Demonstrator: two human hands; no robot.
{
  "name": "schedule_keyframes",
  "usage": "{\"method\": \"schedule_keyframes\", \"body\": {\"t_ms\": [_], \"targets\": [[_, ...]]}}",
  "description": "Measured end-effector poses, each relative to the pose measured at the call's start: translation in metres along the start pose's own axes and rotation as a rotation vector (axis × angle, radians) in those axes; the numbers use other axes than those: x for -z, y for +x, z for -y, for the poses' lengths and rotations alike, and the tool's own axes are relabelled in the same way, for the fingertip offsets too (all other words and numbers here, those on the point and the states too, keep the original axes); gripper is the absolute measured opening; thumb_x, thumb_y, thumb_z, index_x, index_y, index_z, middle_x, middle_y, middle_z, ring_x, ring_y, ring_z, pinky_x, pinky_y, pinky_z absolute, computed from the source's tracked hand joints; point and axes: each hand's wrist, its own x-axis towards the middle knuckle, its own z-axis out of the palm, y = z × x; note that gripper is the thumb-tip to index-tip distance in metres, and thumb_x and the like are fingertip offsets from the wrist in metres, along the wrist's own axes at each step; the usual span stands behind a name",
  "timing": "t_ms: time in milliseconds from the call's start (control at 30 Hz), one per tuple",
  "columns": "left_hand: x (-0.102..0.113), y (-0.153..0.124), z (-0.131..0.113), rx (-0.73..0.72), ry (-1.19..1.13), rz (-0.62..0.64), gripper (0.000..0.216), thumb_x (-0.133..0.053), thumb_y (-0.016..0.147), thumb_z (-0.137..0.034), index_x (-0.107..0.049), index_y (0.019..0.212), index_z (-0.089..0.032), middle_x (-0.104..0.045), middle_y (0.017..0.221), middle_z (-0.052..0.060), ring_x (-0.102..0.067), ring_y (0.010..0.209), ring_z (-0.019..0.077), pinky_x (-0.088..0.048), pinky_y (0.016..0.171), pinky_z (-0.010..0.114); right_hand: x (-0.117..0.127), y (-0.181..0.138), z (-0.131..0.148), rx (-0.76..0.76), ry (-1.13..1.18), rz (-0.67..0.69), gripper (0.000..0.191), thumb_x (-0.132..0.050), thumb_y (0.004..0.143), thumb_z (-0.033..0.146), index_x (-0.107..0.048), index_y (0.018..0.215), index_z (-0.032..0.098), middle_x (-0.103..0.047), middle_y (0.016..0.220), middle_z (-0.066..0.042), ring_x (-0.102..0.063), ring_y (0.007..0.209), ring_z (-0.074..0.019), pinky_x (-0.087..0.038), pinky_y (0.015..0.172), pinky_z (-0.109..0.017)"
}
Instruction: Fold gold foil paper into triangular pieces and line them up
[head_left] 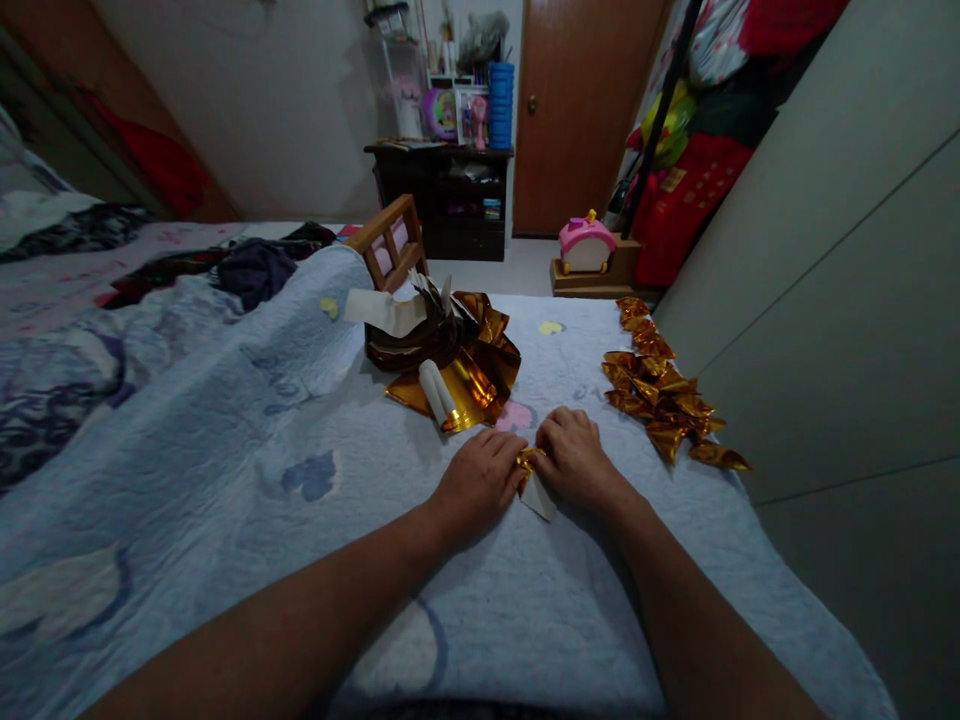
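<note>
Both my hands meet over the bed, around a small sheet of gold foil paper [538, 498] with a pale back. My left hand [480, 475] is closed on its left side, and the fingers of my right hand [574, 455] pinch its right side. A bit of shiny gold shows between the fingertips, and a pale corner points toward me. Just beyond my hands lies a loose pile of gold foil sheets [480, 385], some rolled or curled. Off to the right sit several folded gold foil pieces [660, 395] in a heap.
A light blue quilt [322, 590] with heart patterns covers the bed. Bunched bedding and clothes [255, 270] lie at the left. A wooden bed post [394, 240] rises beyond the foil pile. A pale cabinet [847, 300] borders the right side; a pink toy case [586, 245] stands past the bed's end.
</note>
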Motion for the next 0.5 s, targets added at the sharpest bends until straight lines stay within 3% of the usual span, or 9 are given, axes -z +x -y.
{"method": "schedule_keyframes", "body": {"t_ms": [133,300,433,500], "targets": [[-0.001,-0.001,0.004,0.008,-0.057,-0.028,0.034,-0.062,0.092,-0.017,-0.057,0.126,-0.016,-0.068,0.117,0.013,-0.06,0.11,0.028,-0.051,0.097,0.046,0.0,0.0,-0.001,0.031,0.098,-0.011,0.007,-0.066,0.086,0.02,-0.061,0.081,0.019,-0.062,0.098,-0.009,-0.051,0.097,-0.025,-0.036,0.081,-0.035],[0.004,0.001,0.006,0.162,-0.337,-0.025,0.039,-0.065,0.088,-0.018,-0.059,0.127,-0.018,-0.07,0.114,0.011,-0.065,0.105,0.0258,-0.051,0.093,0.042,0.002,0.0,0.001,0.001,0.494,0.019,0.01,-0.056,0.085,0.016,-0.052,0.077,0.021,-0.058,0.074,0.001,-0.051,0.069,-0.0155,-0.037,0.065,-0.028],[0.01,0.004,0.006,0.321,-0.68,-0.005,0.027,-0.064,0.088,-0.022,-0.065,0.115,-0.019,-0.072,0.094,0.004,-0.068,0.086,0.0193,-0.052,0.082,0.033,0.005,0.001,0.007,-0.051,0.697,-0.011,0.003,-0.057,0.084,0.023,-0.058,0.084,0.021,-0.061,0.076,0.001,-0.056,0.07,-0.0156,-0.041,0.065,-0.028],[0.011,0.005,0.006,0.362,-0.802,-0.023,0.019,-0.066,0.086,-0.025,-0.069,0.104,-0.018,-0.072,0.093,0.005,-0.067,0.085,0.0183,-0.051,0.081,0.031,0.006,0.001,0.01,-0.065,0.746,-0.009,0.011,-0.057,0.085,0.026,-0.063,0.092,0.02,-0.062,0.076,0.001,-0.058,0.071,-0.0162,-0.043,0.067,-0.028]]}}
